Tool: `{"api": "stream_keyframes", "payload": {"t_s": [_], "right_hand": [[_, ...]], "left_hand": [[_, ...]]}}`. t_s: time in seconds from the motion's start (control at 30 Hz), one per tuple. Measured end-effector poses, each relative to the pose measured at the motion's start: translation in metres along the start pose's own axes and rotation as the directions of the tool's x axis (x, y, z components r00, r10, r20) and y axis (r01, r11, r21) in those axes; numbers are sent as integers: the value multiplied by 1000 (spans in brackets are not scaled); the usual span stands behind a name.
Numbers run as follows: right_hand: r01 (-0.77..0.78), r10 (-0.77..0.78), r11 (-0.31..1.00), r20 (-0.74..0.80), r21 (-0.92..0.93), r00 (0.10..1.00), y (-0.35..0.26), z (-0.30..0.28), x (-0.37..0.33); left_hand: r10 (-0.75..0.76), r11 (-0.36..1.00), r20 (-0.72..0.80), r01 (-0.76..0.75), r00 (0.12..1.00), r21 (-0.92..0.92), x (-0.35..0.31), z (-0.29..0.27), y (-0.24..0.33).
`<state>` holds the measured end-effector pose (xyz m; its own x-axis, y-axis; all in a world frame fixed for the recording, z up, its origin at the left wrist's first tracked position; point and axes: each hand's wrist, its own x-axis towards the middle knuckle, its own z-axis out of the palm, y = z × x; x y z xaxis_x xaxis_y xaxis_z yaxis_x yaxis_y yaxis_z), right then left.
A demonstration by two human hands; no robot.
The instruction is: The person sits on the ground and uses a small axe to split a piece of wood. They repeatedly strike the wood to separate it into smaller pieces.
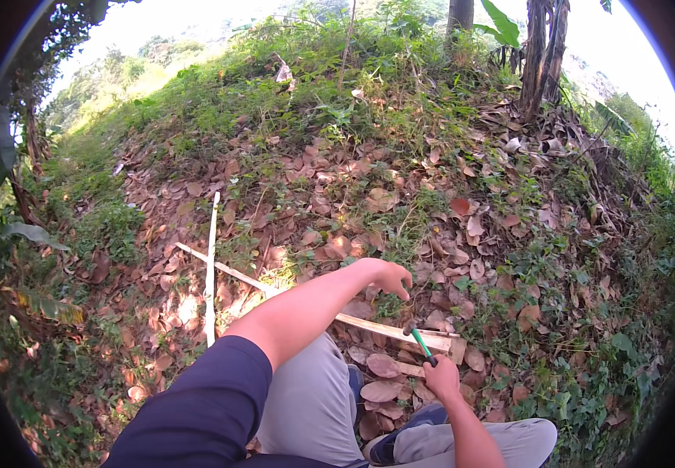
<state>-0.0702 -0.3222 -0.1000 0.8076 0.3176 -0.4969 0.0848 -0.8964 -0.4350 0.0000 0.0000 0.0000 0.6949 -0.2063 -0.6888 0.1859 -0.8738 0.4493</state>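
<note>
My right hand (442, 377) grips the black lower handle of a hammer (423, 344) with a green shaft. The hammer's head hangs over a pale split wooden strip (388, 329), close to its near right end. My left hand (392, 278) is held out above the leaves, beyond that strip. Its fingers bend downward and inward, and whatever they may hold is hidden. My left forearm covers the middle of the long strip. Farther left, a second pale strip (211, 269) crosses the thin end of the long one (197, 253).
Dry brown leaves (384, 200) cover the sloping ground around the wood. A short wooden piece (411, 369) lies beside my shoe (407, 433). Green weeds (306, 66) grow uphill, and tree trunks (542, 58) stand at the far right. Vines (579, 374) spread on the right.
</note>
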Motion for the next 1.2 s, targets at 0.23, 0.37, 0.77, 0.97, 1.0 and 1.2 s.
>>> {"api": "stream_keyframes", "payload": {"t_s": [0.23, 0.37, 0.77, 0.97, 1.0, 1.2], "right_hand": [[79, 69, 764, -202, 640, 977, 36, 20, -53], [-54, 144, 955, -298, 290, 944, 65, -4, -82], [143, 73, 896, -457, 421, 887, 34, -18, -73], [-6, 182, 886, -334, 464, 925, 46, 29, -21], [-28, 182, 911, -341, 411, 922, 54, 42, -14], [-170, 259, 925, -239, 339, 936, 41, 24, -31]], "left_hand": [[77, 996, -49, -75, 996, 50, -13, 4, 23], [166, 985, -44, -163, 985, 62, -37, 12, 44], [-5, 994, -40, 0, 999, -114, -36, 2, -29], [-45, 997, -32, 42, 998, -70, -16, -6, -42], [-29, 997, -57, 25, 998, -71, -1, 3, -54], [25, 1000, 31, -25, 999, 11, 1, 4, -3]]}}
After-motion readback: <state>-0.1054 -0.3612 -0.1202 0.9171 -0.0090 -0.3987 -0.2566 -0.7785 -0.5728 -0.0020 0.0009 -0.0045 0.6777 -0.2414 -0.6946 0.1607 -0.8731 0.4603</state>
